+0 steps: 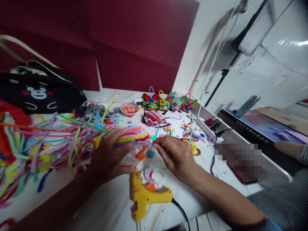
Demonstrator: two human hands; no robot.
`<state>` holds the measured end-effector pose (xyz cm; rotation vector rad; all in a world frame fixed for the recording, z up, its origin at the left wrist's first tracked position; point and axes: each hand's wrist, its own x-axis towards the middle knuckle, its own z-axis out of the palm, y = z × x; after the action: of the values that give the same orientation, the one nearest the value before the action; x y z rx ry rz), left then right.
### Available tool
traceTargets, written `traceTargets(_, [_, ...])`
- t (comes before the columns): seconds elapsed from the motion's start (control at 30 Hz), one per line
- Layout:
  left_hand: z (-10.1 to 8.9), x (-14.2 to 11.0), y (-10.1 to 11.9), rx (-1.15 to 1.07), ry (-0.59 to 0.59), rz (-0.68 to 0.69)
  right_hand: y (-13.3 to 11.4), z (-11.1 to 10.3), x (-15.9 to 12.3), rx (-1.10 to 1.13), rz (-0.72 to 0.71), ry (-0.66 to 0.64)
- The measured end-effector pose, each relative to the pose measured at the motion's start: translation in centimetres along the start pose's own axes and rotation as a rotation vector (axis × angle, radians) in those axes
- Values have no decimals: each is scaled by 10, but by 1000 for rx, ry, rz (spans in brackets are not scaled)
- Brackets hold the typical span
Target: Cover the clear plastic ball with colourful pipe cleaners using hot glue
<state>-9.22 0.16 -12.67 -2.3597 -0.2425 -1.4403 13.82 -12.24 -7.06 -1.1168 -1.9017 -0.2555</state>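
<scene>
Holding with the left hand (113, 154), above the middle of the white desk (110, 208), a rounded shell of clear plastic (128, 157), covered on the upper part with rows of pink, yellow and red fuzzy strips (132, 133). Having the fingers of this hand clamped around the left side of the shell. Pinching at the same time, with the thumb and forefinger of the right hand (175, 152) pressed together, the right end of a thin purple fuzzy strip (141, 143), stretched along the lower side of the coloured rows. Not possible to judge, from this view, any contact of the shell with the desk. Close to the right side of the shell, visible also a small blue fuzzy ball (150, 153). Just below the hands, toward the near edge of the desk, to be seen lying a yellow plastic glue gun (144, 197) with a black cord (181, 211). Toward the left edge, to be noticed a large loose heap of many-coloured fuzzy strips (48, 141), and behind it, at the back left corner, a black cloth bag with a bear face (55, 93). Near the back edge, to be found a round pink bowl (129, 109) and, farther right, four colourful cat-head ornaments with loops (164, 104). Near the right edge, to be seen a white power strip (209, 128).
</scene>
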Motion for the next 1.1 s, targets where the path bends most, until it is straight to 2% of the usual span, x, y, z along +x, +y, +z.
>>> traceTargets(0.3, [-4,3,5,-70,-17,12,13,6,4,261,266,4])
traceTargets(0.53, [-4,3,4,-82,29,37,18,15,0,571,585,-17])
traceTargets(0.67, [-3,-1,4,-89,49,15,18,17,0,714,692,-59])
traceTargets(0.87, [-2,-5,2,-106,64,11,20,16,0,682,670,-68])
traceTargets(1.1, [-1,-6,3,-148,62,-8,18,6,2,489,471,-86])
